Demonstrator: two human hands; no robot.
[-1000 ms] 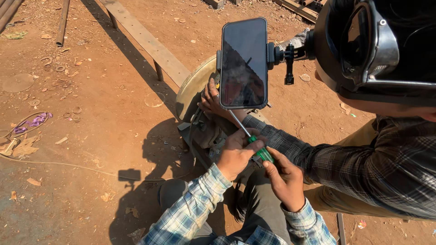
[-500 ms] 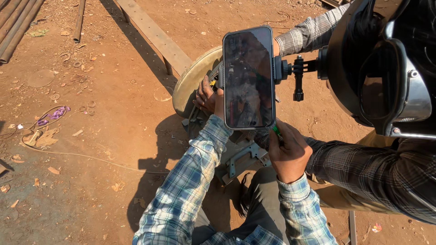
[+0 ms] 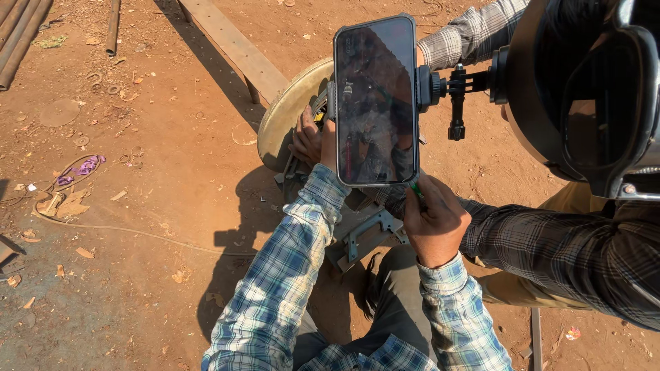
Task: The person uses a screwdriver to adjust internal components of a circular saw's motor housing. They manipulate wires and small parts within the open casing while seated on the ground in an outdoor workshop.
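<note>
My right hand (image 3: pixel 433 223) is closed around a green-handled tool (image 3: pixel 415 187), whose tip is hidden behind a phone. My left hand (image 3: pixel 329 144) reaches up along the phone's left edge, and its fingers are mostly hidden. It lies against another person's hand (image 3: pixel 304 137), which rests on a machine part. The black phone (image 3: pixel 376 99) sits in a holder fixed to that person's dark helmet (image 3: pixel 584 89). A round, pale metal disc (image 3: pixel 285 113) stands on edge behind the hands. A grey metal bracket (image 3: pixel 364 233) lies between my arms.
The person in a dark plaid shirt (image 3: pixel 570 254) crouches close on the right. A long beam (image 3: pixel 234 45) lies on the red dirt at the top. Pipes (image 3: pixel 17 31) and a rod (image 3: pixel 112 27) lie at the top left. A thin cable (image 3: pixel 124 230) and purple scrap (image 3: pixel 84 165) are on the left.
My left hand left the green-handled tool and moved up beside the phone. My right hand stayed closed on the tool. The helmet and phone came closer and fill more of the view.
</note>
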